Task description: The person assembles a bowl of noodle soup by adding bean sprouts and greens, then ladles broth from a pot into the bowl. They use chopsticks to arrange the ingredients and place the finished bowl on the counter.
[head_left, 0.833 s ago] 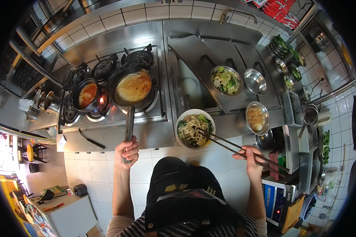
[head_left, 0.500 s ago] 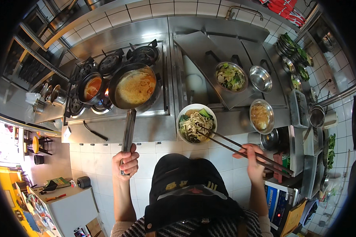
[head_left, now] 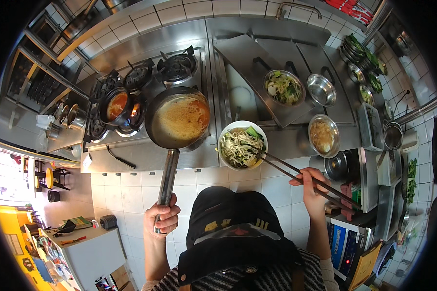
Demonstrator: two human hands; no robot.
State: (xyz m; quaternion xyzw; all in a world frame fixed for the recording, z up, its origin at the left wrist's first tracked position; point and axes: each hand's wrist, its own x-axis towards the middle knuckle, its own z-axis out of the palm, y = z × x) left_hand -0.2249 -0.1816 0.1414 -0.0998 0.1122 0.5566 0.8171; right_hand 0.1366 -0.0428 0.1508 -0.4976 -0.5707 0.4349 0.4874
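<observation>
My left hand (head_left: 162, 216) is closed round the metal handle (head_left: 169, 177) of a deep pan (head_left: 166, 141). Orange-yellow broth (head_left: 182, 119) with pale froth fills the pan, which is near the stove's front right edge, close to a white bowl (head_left: 220, 147). In that bowl are pale noodle-like strands (head_left: 234, 144) and green leaves (head_left: 252, 131). Long dark chopsticks (head_left: 287, 165) are gripped in my right hand (head_left: 311, 186), their tips down in the bowl's right side.
A smaller pot of red-orange soup (head_left: 116, 106) stands at a lit burner (head_left: 136, 109). Right of the white bowl are a metal bowl of cut vegetables (head_left: 284, 88), a bare metal bowl (head_left: 320, 90) and one of pale food (head_left: 324, 135). A black tool (head_left: 120, 157) lies on the stove's front edge.
The pan has moved right and toward me, off the lit burner and closer to the white bowl. My right hand and the chopsticks have shifted slightly, tips still in the bowl.
</observation>
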